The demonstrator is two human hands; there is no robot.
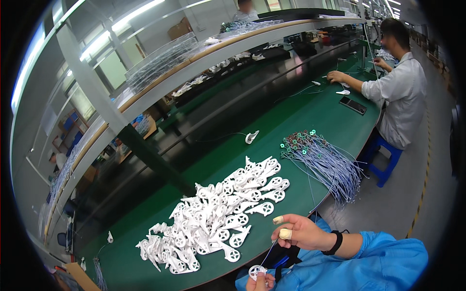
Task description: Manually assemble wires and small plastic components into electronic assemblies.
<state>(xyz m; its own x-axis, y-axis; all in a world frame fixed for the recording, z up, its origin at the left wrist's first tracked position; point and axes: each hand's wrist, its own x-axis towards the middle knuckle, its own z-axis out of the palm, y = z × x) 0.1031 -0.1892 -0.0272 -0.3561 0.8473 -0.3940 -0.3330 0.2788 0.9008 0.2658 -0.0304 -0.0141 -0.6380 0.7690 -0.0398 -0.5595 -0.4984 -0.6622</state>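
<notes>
My left hand point(261, 283) shows at the lower edge, its fingers pinched on a white plastic housing point(254, 270) with a spoked round end. From that part a thin wire point(268, 254) runs up to my right hand point(306, 234), whose thumb and a finger are closed on it. Pale finger covers wrap two fingertips of this hand, and a black band circles the wrist. To the left of my hands, a big heap of similar white housings point(208, 218) covers part of the green table point(301, 194). A bundle of bluish wires point(330, 165) with green and brown ends lies beyond my right hand.
One white housing point(251, 137) lies apart, farther back. On the right a co-worker point(400, 92) in a pale shirt sits on a blue stool point(383, 157), near a dark phone point(353, 105). A metal post point(87, 77) and a long shelf point(213, 51) rise behind the table.
</notes>
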